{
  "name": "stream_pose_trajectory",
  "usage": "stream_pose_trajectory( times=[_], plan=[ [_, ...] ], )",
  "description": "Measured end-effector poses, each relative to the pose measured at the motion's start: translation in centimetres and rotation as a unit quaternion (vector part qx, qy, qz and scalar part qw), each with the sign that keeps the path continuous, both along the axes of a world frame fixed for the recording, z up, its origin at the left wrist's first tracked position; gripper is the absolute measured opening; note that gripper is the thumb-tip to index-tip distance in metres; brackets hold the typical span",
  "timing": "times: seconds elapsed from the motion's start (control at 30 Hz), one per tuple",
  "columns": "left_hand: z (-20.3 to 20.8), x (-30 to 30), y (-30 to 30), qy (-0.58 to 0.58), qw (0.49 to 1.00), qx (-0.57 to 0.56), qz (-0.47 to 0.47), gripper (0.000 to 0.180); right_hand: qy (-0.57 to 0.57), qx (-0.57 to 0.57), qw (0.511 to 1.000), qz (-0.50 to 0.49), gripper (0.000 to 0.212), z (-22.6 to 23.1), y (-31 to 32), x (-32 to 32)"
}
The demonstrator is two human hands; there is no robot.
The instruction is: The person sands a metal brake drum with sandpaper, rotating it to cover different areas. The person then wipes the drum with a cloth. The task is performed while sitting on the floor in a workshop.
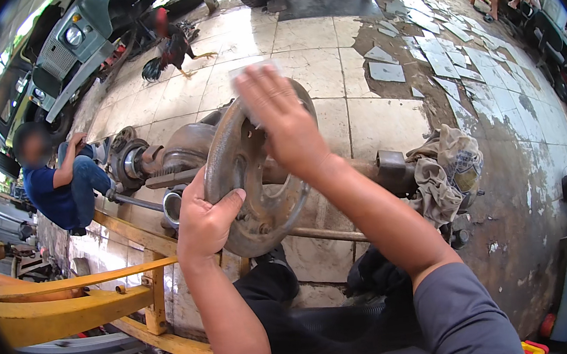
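Note:
In front of me a rusty, dish-shaped round metal plate [224, 149] with large openings, like a brake backing plate, stands on edge. My left hand [206, 218] is closed around its near left rim, thumb on the inner side. My right hand [285, 123] lies over the top of the rim, slightly blurred, its fingers pressed together. Under those fingers a pale thin sheet [237, 82] shows; whether it is paper or cloth I cannot tell. Just beyond the plate, a rusty vehicle axle housing [187, 143] lies across the tiled floor.
Yellow metal frame rails [70, 317] run at lower left. A seated person [63, 183] in blue is beside the axle's left end. Crumpled rags [437, 192] cover its right end. A rooster [175, 49] walks beyond. Broken tiles [386, 71] lie at far right; parked vehicles stand behind.

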State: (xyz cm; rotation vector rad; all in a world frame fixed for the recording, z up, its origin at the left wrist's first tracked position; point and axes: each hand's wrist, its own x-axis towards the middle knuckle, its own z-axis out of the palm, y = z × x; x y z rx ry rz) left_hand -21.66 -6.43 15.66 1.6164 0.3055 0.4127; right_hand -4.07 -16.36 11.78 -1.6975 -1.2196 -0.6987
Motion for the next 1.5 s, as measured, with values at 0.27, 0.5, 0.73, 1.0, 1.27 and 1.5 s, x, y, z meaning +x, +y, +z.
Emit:
stream_pose_trajectory(
  times=[0.27,0.5,0.73,1.0,1.27,1.5],
  plan=[
    [0.6,0.2,-0.4,-0.001,1.0,-0.01,-0.004,0.048,-0.006,0.004,1.0,0.029,0.076,-0.2,-0.5,1.1],
    [0.7,0.3,-0.2,-0.008,1.0,-0.003,-0.002,0.049,0.079,0.016,0.997,-0.003,0.078,-1.5,-0.4,2.8],
    [0.6,0.2,-0.2,-0.006,1.0,-0.021,-0.012,0.047,-0.076,-0.012,0.997,0.011,0.078,-0.7,-0.3,2.0],
    [0.6,0.2,-0.4,-0.002,0.999,-0.032,-0.013,0.046,-0.059,-0.008,0.997,0.048,0.074,1.4,-0.4,0.0],
    [0.6,0.2,-0.5,-0.004,0.999,-0.036,-0.015,0.046,-0.055,0.008,0.997,0.057,0.071,1.3,-0.4,0.5],
    [0.4,0.2,-0.2,0.001,1.0,-0.023,-0.004,0.049,0.023,-0.018,0.999,0.041,0.078,0.7,-1.0,2.6]
  ],
)
